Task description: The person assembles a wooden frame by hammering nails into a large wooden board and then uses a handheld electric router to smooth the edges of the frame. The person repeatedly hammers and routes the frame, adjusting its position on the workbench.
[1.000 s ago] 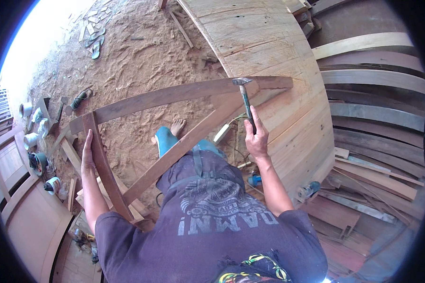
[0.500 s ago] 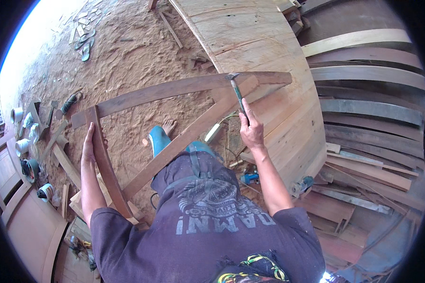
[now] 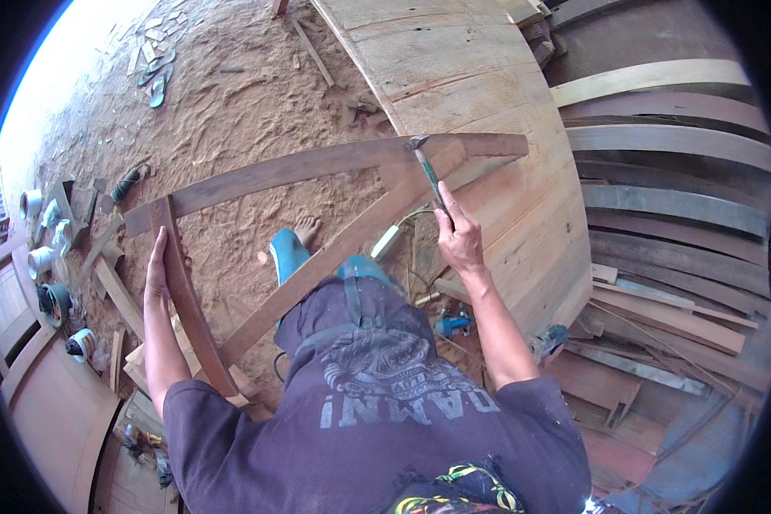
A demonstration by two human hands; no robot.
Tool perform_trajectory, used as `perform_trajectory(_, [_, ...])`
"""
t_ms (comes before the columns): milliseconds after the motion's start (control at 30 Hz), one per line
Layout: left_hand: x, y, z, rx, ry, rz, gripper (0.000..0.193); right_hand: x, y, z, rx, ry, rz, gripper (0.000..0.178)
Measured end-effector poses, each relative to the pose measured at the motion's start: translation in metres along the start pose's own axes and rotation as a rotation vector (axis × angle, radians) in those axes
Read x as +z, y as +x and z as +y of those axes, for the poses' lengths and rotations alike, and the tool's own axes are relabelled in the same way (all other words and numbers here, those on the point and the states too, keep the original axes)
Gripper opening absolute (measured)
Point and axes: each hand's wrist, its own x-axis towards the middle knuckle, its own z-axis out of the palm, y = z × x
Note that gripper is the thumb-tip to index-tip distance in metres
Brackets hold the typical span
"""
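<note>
Hammer [image 3: 431, 177] in R hand [image 3: 462, 242], fingers clenched round it; its head's by the long bar [image 3: 291, 174], nr where diagonal bar [image 3: 351, 241] meets it. Can't tell if it's touching. L hand [image 3: 158, 270] has fingers grasping short bar [image 3: 198, 321]. Frame of those 3 bars is in front of person [image 3: 488, 463], R end over table [image 3: 475, 77]. Progress, approx.: bars already meet in triangle shape, so mostly assembled, prob.; joint tightness can't be told, poss. some knocking left at R corner.
</note>
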Motion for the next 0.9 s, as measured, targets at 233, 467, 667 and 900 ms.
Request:
perform_trajectory(233, [0.009,-0.004,0.006,0.027,0.024,0.07,0.056,-0.009,0.0,-0.018,0.118,-0.107,-0.097,0.058])
perform_trajectory(467, [0.006,0.003,0.013,-0.01,0.042,0.051,0.058,-0.008,0.002,-0.014,0.066,0.014,0.034,0.057])
perform_trajectory(667, [0.003,0.007,0.013,-0.012,0.04,0.026,0.056,0.001,-0.007,-0.004,0.148,-0.031,-0.069,0.059])
perform_trajectory(900, [0.004,0.009,0.017,-0.001,0.012,0.018,0.054,0.007,-0.007,-0.016,0.108,-0.025,-0.049,0.061])
